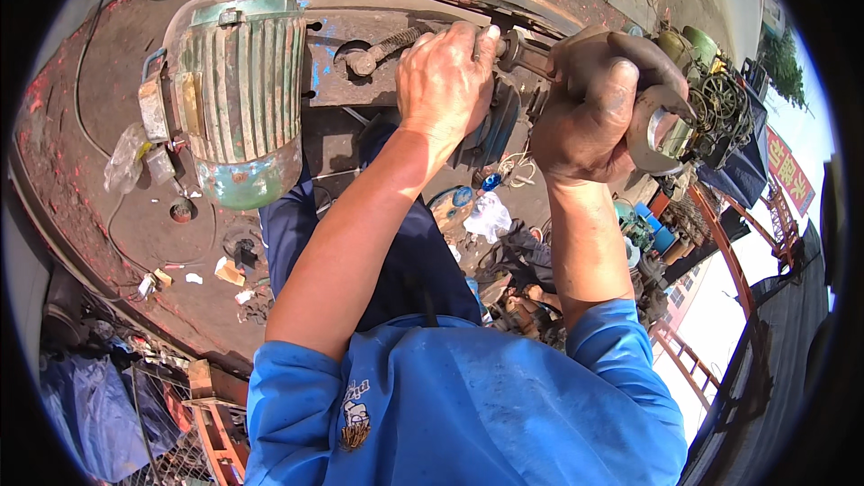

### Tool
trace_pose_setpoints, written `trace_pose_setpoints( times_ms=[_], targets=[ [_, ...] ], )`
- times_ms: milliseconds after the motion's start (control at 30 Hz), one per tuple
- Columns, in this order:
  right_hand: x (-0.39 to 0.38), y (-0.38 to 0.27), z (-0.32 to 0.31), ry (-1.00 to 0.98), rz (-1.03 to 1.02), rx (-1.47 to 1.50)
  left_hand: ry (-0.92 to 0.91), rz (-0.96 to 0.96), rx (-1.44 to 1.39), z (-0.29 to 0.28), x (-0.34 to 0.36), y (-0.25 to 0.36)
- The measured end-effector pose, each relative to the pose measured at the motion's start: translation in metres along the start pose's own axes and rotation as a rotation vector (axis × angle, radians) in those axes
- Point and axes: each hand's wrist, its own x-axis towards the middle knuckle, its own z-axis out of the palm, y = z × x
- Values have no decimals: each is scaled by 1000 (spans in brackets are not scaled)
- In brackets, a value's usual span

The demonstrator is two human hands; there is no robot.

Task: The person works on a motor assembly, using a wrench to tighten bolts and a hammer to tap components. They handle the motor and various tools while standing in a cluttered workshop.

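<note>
Outdoors, over a rust-brown metal frame (337, 94), clenches an open-ended wrench (647, 146) in the right hand (589, 108); rests the left hand (445, 72) at a metal shaft (533, 58), that grip too hidden to judge; has a green ribbed motor (241, 94) farther left.

A ribbed motor (245, 90) and seemingly piled machine parts (520, 308) show an open-air workshop
</note>
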Motion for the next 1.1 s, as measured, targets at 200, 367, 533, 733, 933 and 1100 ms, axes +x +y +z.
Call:
trace_pose_setpoints(
  times_ms=[200, 367, 533, 733, 933, 1100],
  targets=[
    [97, 107, 44, 77, 363, -309, -80, -46, 3, -6, -1, 11],
    [113, 134, 41, 7, 924, -26, -74, -46, -32, -7, 0, 9],
    [124, 50, -7, 84, 398, 240, -71, -16, -16, -6, -1, 10],
    [34, -6, 0, -17, 62, 322, -41, -24, -30, -5, -3, 7],
    [32, 9, 9, 61, 111, 226, -38, -22, 13, -5, -1, 5],
    [109, 110, 30, 68, 833, 91, -69, -54, -61, -7, 0, 9]
  ],
)
